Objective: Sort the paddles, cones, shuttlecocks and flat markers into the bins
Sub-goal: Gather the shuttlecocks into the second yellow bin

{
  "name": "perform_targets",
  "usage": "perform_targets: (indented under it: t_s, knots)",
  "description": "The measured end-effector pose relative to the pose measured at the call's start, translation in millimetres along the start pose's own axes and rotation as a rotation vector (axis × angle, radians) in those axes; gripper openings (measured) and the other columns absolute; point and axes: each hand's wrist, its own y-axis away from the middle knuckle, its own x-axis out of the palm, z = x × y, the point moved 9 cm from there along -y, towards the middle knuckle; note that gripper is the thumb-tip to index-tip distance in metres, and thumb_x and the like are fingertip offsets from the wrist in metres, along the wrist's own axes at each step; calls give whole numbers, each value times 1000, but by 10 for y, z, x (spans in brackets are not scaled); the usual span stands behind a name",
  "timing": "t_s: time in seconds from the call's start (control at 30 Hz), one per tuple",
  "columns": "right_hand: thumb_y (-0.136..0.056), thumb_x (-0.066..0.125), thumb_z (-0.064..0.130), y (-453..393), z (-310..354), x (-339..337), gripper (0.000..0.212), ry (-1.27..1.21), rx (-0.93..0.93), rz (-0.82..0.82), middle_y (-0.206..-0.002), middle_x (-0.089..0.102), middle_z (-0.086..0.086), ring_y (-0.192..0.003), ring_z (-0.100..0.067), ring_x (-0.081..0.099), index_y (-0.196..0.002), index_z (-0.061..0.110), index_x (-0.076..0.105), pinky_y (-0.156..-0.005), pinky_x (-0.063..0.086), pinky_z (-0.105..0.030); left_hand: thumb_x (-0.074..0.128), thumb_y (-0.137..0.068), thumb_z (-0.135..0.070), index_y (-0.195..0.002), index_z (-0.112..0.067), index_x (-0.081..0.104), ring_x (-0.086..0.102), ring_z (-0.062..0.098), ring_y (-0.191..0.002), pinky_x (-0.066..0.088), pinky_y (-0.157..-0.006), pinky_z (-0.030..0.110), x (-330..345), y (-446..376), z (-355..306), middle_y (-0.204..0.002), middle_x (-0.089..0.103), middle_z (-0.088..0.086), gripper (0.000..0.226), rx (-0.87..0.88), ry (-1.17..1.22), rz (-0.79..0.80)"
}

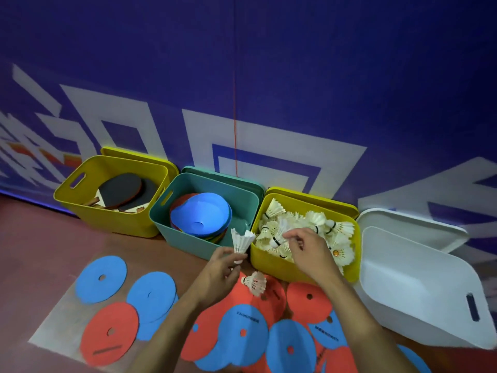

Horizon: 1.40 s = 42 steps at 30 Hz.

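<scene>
A: Bins stand in a row against a blue wall [295, 63]: a yellow bin [113, 219] with paddles [121, 192], a teal bin [188, 238] with stacked cones [201, 214], a second yellow bin [271, 265] heaped with shuttlecocks [314, 224], and a white bin [419, 300] tilted at the far right.

B: And the hands?

A: The left hand [217, 273] pinches a shuttlecock [241, 242] upright in front of the teal bin. The right hand [309, 251] reaches over the second yellow bin, fingers curled; what they grip cannot be told.

B: What lies around?

A: One loose shuttlecock [255, 283] lies on red and blue flat markers [242, 329] strewn over the floor [32, 251]. Black print on some markers is too blurred to read.
</scene>
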Motion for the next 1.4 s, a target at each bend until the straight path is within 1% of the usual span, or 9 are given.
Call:
perform_targets:
  t_s: [0.13, 0.3, 0.57, 0.87, 1.0, 1.07, 1.17, 1.3, 1.4]
  knots:
    - [-96, 50, 19, -169, -98, 179, 27, 169, -3, 84, -112, 59, 4, -99, -11, 62, -112, 21, 71, -97, 48, -27, 53, -100, -26, -131, -28, 60, 51, -1, -102, 37, -91, 10, -34, -265, -180, -126, 42, -7, 32, -6, -43, 42]
    - [-97, 46, 22, -26, -181, 624, 31, 280, -17, 276, -127, 54, 5, -115, -11, 56, -121, 22, 66, -105, 44, -32, 54, -98, -25, -134, -25, 59, 49, 6, -115, 35, -101, 13, -129, -606, -233, -130, 42, -1, 36, -12, -112, 64]
    - [-101, 43, 23, 162, -192, 655, 30, 210, -10, 248, -142, 40, 12, -129, -6, 46, -124, 23, 62, -106, 39, -21, 54, -98, -25, -135, -23, 60, 48, 15, -126, 32, -106, 20, 24, -1232, -265, -135, 44, 4, 37, -3, -222, 188]
    - [-101, 43, 24, 252, -248, 373, 25, 172, 1, 161, -129, 42, 19, -108, 1, 51, -111, 27, 66, -91, 38, -12, 42, -100, -7, -134, -24, 61, 33, 27, -143, 35, -114, 35, 519, -1702, -190, -155, 30, 9, 42, -2, -257, 359]
    - [-100, 44, 21, 269, -121, 353, 22, 173, -51, 99, -113, 46, 24, -101, 6, 50, -97, 29, 65, -86, 41, -11, 46, -96, -24, -127, -27, 65, 44, 17, -133, 32, -112, 28, 108, -1403, -90, -143, 41, 10, 36, 30, -165, 224]
    - [-98, 44, 21, 301, -25, 498, 22, 142, -75, 106, -101, 51, 22, -96, 3, 54, -90, 30, 62, -82, 45, -15, 44, -90, -29, -122, -23, 68, 54, -4, -108, 37, -100, 17, -161, -1082, 24, -130, 48, 5, 40, 43, -113, 172]
    - [-94, 44, 23, 372, -41, 1015, 20, 125, -77, 234, -94, 57, 20, -91, 1, 56, -90, 30, 62, -80, 50, -25, 44, -88, -38, -114, -26, 69, 58, -5, -87, 44, -81, 11, -465, -474, 386, -114, 51, -7, 38, -16, -32, 95]
    - [-88, 47, 26, 563, -633, 1830, 35, 222, 141, 506, -123, 44, 7, -109, -10, 55, -115, 46, 58, -100, 46, -29, 38, -84, -40, -116, -24, 69, 47, -23, -88, 40, -80, 3, -392, 202, 965, -106, 46, -24, 48, -126, -25, 73]
    - [-80, 48, 33, 652, -962, 2096, 58, 279, 331, 600, -135, 32, -2, -124, -22, 51, -132, 59, 44, -105, 45, -32, 43, -85, -29, -126, -21, 65, 46, -20, -99, 42, -92, 15, -95, 433, 1286, -111, 48, -18, 47, -240, -35, 138]
